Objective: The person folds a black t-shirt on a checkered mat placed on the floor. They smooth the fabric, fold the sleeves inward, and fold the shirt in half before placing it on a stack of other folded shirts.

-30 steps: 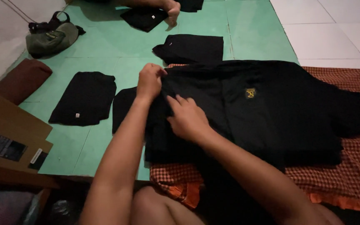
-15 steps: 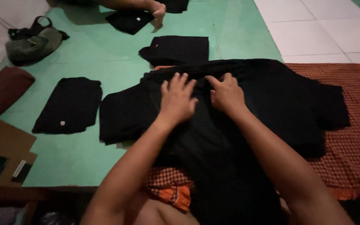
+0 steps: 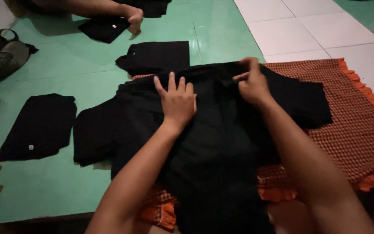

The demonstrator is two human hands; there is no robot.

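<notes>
A black shirt lies spread on an orange checked cloth on the floor. My left hand rests flat on the shirt's upper middle with the fingers spread. My right hand is at the shirt's far edge near the collar, fingers pinching the black fabric. One sleeve sticks out to the left over the green floor, the other to the right over the cloth.
A folded black garment lies at left and another just beyond the shirt. Another person's hand presses a small black garment at the top. A grey bag sits far left; white tiles lie at top right.
Both hands moved rightward and farther up the shirt. My right hand went from lying flat to pinching the collar edge. The camera view shifted.
</notes>
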